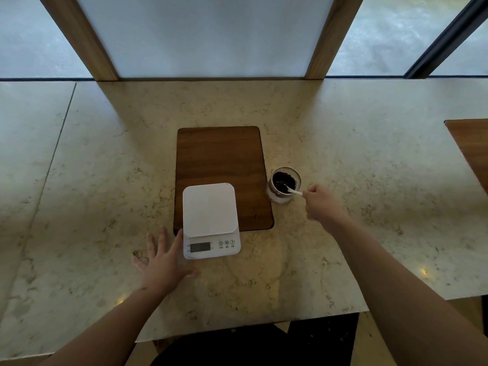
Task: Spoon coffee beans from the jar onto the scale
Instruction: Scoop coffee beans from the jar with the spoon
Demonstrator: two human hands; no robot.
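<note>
A white digital scale [210,211] with a bare weighing plate sits at the near end of a dark wooden board [221,154]. To its right stands an open glass jar [284,184] holding dark coffee beans. My right hand [323,204] grips the handle of a small white spoon [294,191], whose bowl is down among the beans in the jar. My left hand [165,262] lies flat with fingers spread on the counter, touching the scale's left side.
The marble counter [343,143] runs wide on both sides. A second wooden board [472,143] shows at the right edge. Behind the counter stand wooden posts and frosted window panels. The near counter edge is cut back in front of me.
</note>
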